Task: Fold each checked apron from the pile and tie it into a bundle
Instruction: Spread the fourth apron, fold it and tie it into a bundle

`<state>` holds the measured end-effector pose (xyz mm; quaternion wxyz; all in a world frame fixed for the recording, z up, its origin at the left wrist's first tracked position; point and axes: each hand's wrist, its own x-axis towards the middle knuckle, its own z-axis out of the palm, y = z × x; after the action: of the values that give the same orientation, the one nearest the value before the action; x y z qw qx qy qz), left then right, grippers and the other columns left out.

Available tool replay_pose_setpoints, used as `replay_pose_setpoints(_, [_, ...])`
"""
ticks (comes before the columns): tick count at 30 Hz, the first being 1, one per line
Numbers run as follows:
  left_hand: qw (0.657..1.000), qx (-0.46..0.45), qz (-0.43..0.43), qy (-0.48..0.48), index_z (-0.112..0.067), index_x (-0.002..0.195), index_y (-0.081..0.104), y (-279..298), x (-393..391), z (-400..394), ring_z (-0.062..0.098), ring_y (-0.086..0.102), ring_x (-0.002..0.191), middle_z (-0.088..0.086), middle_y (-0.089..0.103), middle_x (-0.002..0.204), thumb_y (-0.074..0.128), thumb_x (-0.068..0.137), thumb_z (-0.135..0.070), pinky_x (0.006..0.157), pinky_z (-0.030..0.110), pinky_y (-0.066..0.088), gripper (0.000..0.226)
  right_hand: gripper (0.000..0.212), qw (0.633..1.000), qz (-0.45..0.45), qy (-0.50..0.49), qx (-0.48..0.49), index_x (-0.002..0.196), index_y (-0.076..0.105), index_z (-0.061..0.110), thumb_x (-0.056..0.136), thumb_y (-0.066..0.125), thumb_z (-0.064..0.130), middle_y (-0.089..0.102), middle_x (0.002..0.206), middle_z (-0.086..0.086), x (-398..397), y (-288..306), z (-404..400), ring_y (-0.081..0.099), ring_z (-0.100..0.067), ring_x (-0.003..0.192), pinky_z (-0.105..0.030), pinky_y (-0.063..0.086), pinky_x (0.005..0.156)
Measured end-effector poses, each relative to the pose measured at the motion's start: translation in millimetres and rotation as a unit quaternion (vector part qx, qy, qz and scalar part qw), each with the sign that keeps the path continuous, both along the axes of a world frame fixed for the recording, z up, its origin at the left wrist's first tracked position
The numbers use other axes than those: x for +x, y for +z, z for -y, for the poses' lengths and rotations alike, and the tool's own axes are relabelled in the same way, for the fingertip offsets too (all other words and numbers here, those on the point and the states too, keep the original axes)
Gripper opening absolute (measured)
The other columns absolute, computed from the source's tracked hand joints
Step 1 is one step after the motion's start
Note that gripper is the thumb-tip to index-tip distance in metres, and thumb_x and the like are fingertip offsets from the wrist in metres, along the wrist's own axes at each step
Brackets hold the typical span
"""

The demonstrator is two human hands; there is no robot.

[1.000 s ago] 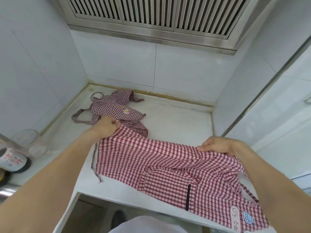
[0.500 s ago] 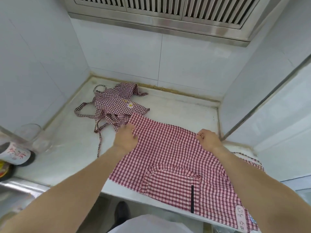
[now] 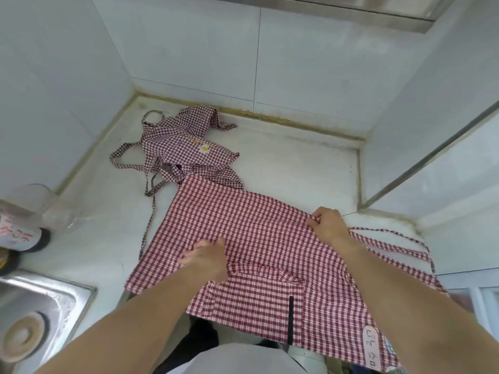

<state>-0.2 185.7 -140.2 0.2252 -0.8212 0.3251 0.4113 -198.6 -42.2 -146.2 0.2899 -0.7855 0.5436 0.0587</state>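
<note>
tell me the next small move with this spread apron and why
Probably fold it in half lengthwise: the right hand pinches the far right edge of the red checked apron, which lies spread flat, its near part hanging off the counter, while the left hand rests on its middle, fingers blurred. Carrying that edge over to the left side would start the fold.

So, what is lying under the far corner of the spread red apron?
The far corner of the red apron overlaps the crumpled darker apron with the daisy. How much of it lies underneath is hidden; elsewhere the white counter shows.
</note>
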Motion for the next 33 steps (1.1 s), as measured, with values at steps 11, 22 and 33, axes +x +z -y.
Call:
replay_pose_setpoints(11, [0.958,-0.259,-0.038,-0.117,-0.029,0.157,0.004,-10,-45,48,0.034,0.000,0.151,0.014,-0.001,0.163,0.067,0.086,-0.052,0.118,0.064,0.011,0.098,0.025,0.995,-0.022,0.092,-0.014,0.112,0.062,0.018,0.099,0.055,0.038,0.068,0.105,-0.002,11,-19,-38,0.062,-0.023,0.097,-0.038,0.045,0.097])
replay_pose_setpoints(22, [0.982,-0.105,-0.047,-0.149,-0.034,0.149,-0.033,-18,-61,79,0.041,-0.031,0.144,0.020,-0.037,0.155,0.075,0.082,-0.050,0.110,0.077,0.001,0.127,0.048,0.979,0.020,0.095,0.181,0.093,0.072,0.010,0.078,0.076,0.056,0.071,0.097,-0.013,-52,15,56,0.067,-0.026,0.093,-0.038,0.050,0.088])
replay_pose_setpoints(33, [0.982,-0.121,-0.049,-0.138,-0.041,0.148,-0.031,-18,-58,70,0.030,-0.036,0.144,0.011,-0.041,0.155,0.074,0.083,-0.050,0.114,0.072,-0.003,0.124,0.057,0.975,-0.026,0.166,0.146,0.063,0.053,0.013,0.074,0.075,0.064,0.045,0.061,0.002,-64,64,82,0.043,-0.014,0.059,-0.029,0.031,0.059])
